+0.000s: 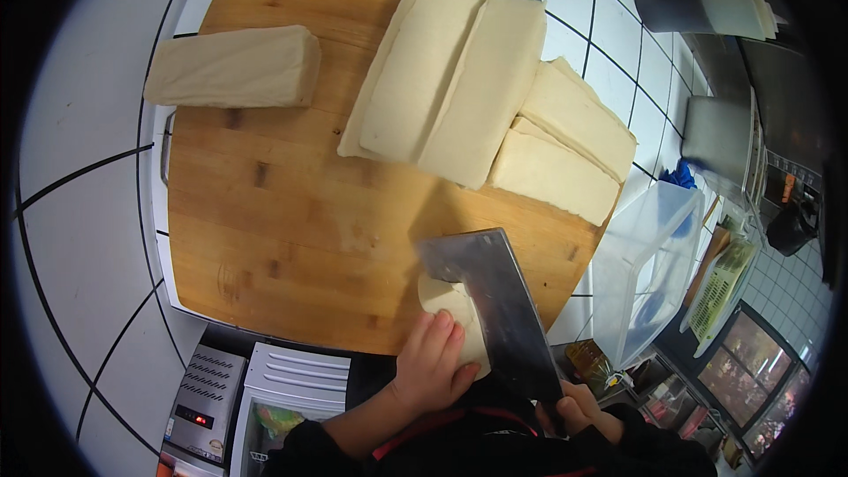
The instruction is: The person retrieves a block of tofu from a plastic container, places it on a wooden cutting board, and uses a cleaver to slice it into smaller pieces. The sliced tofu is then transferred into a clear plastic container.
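Note:
My right hand [575,409] grips the handle of a broad-bladed cleaver [507,305] at the near edge of a wooden cutting board [278,238]. Beside the blade, my left hand [434,361] rests on a pale block that looks like dough [474,338], fingers over its top. The blade hides part of that block. Farther up the board lie large folded pale slabs [450,73], with smaller slabs [563,159] to their right. Another thick pale block [232,69] lies at the upper left, overhanging the board's edge.
A clear plastic bin [646,271] stands right of the board on white tiles. Beyond it are a green basket [722,288] and a metal container [719,139]. Below the board's near edge are a metal appliance with a red display [205,397] and a white-framed cabinet [298,371].

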Demonstrator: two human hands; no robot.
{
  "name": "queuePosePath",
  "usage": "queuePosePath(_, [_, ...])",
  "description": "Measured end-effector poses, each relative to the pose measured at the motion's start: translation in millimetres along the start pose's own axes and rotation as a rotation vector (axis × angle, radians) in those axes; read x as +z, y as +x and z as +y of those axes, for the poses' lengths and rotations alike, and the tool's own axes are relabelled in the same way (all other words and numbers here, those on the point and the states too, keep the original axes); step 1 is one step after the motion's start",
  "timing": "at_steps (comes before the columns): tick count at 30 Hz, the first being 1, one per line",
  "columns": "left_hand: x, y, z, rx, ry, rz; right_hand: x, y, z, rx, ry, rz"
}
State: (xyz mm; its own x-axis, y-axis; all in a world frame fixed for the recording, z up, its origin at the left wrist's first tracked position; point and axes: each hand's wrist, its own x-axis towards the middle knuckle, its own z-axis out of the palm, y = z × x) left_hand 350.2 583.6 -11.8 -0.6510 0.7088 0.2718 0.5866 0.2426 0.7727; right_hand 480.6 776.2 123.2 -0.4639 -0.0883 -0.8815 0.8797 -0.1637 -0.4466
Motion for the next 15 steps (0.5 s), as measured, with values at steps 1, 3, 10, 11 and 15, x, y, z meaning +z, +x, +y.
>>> queuePosePath(1, [-0.1, -0.4, -0.1, -0.006, -0.005, -0.004, -0.2, 1.6, -0.7, 0.011, 0.004, -0.007])
queuePosePath(3, [-0.8, -1.8, -0.1, -0.018, -0.026, -0.009, -0.5, 4.4, -2.7, 0.021, 0.006, -0.017])
queuePosePath(10, [1.8, -4.9, -1.2, 0.006, 0.007, 0.020, -2.3, 12.4, -10.2, 0.039, 0.007, -0.041])
queuePosePath(11, [1.6, -5.3, -1.1, 0.002, 0.006, 0.018, -2.1, 13.4, -10.4, 0.039, 0.007, -0.048])
queuePosePath(15, [2.3, -6.2, -1.0, 0.005, 0.001, 0.021, -1.0, 15.6, -10.3, 0.042, 0.026, -0.031])
